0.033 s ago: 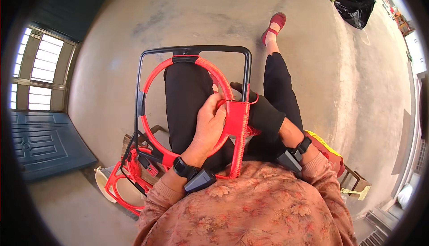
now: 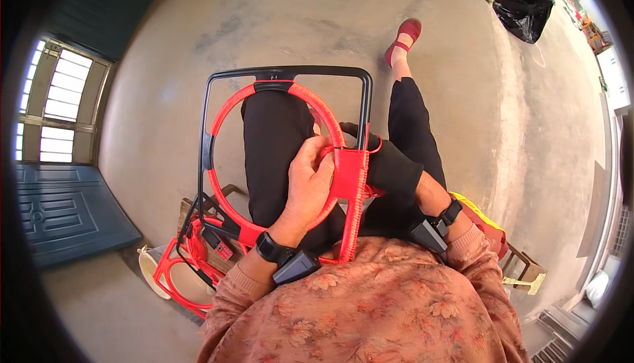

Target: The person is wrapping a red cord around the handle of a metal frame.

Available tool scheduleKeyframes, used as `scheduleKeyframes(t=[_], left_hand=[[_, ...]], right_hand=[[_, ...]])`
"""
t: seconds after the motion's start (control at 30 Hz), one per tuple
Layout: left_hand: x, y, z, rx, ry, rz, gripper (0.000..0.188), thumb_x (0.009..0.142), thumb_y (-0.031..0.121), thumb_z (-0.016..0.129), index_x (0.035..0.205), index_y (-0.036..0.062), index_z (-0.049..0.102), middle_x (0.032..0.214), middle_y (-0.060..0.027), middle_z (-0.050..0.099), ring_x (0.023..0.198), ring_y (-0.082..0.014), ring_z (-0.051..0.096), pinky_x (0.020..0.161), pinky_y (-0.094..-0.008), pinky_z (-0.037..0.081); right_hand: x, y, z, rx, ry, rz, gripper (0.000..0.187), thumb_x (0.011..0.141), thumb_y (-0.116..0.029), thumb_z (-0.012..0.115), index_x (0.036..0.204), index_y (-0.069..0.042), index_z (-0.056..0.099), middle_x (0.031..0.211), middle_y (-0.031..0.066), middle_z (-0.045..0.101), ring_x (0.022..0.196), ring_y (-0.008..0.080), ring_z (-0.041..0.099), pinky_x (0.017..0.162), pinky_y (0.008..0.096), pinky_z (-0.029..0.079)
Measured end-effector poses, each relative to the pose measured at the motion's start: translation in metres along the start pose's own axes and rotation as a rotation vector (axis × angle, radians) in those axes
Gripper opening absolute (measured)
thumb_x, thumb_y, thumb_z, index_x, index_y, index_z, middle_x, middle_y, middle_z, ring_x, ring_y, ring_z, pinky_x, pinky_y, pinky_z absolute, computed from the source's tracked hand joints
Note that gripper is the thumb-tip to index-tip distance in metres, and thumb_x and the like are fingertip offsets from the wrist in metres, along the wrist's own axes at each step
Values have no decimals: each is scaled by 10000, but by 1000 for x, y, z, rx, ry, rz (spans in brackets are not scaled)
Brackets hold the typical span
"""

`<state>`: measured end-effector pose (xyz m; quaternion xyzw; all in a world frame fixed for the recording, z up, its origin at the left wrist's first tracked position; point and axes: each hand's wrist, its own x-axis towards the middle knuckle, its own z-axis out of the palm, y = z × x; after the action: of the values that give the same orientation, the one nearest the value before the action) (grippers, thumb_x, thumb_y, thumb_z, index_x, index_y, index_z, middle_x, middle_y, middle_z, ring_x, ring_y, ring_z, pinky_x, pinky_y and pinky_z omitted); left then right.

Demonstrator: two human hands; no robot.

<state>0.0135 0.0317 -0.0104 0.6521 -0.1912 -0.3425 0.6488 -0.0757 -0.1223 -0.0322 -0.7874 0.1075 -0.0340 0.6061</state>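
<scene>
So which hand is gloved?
The right hand: it wears a black glove reaching to the wrist. The left hand, gripping the red-wrapped frame, is bare.

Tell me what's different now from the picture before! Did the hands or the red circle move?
Nothing visibly changed. The bare left hand still grips the red ring, the black-gloved right hand is still beside it, and the black frame looks the same.
</scene>
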Motion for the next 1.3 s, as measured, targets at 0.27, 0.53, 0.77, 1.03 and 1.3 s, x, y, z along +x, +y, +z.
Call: scheduleKeyframes(t=[0.27, 0.53, 0.77, 1.03, 1.3], left_hand=[[-10, 27, -5, 682, 382, 891, 300, 876, 40, 609, 1160, -34, 544, 1064, -167, 579, 926, -249, 582, 808, -320, 480], [-8, 16, 2, 269, 289, 621, 312, 890, 2, 561, 1195, -35, 508, 1061, -153, 592, 944, -192, 597, 825, -287, 483], [-1, 12, -2, -119, 3, 109, 290, 965, 45, 518, 1244, -22, 479, 1035, -56, 626, 903, -68, 572, 789, -204, 458], [4, 12, -1, -178, -79, -15, 233, 968, 83, 536, 1177, -21, 533, 1005, -40, 638, 892, -54, 568, 793, -201, 460], [8, 14, -3, -520, -276, -288, 243, 1007, 183, 458, 1131, -4, 552, 1008, -114, 665, 901, -187, 666, 823, -320, 539]], right_hand=[[-19, -49, -3, -31, 617, -205, 547, 729, -40, 710, 1242, -39, 518, 1191, 114, 584, 1115, 225, 553, 931, 362, 460], [-27, -58, -2, 184, 552, -137, 305, 767, -100, 682, 1053, -43, 593, 1040, 150, 629, 961, 310, 607, 852, 375, 477], [-64, -27, -67, -759, 346, 158, 194, 767, -62, 689, 945, -35, 616, 801, 114, 654, 765, 202, 654, 681, 327, 498], [-143, 74, -108, 526, 723, 314, 187, 823, -122, 622, 954, 1, 572, 897, 98, 628, 847, 228, 652, 809, 347, 505], [-95, 48, -66, 429, 613, 290, 215, 860, -115, 624, 1056, -35, 591, 872, 40, 633, 795, 145, 611, 771, 275, 472]])
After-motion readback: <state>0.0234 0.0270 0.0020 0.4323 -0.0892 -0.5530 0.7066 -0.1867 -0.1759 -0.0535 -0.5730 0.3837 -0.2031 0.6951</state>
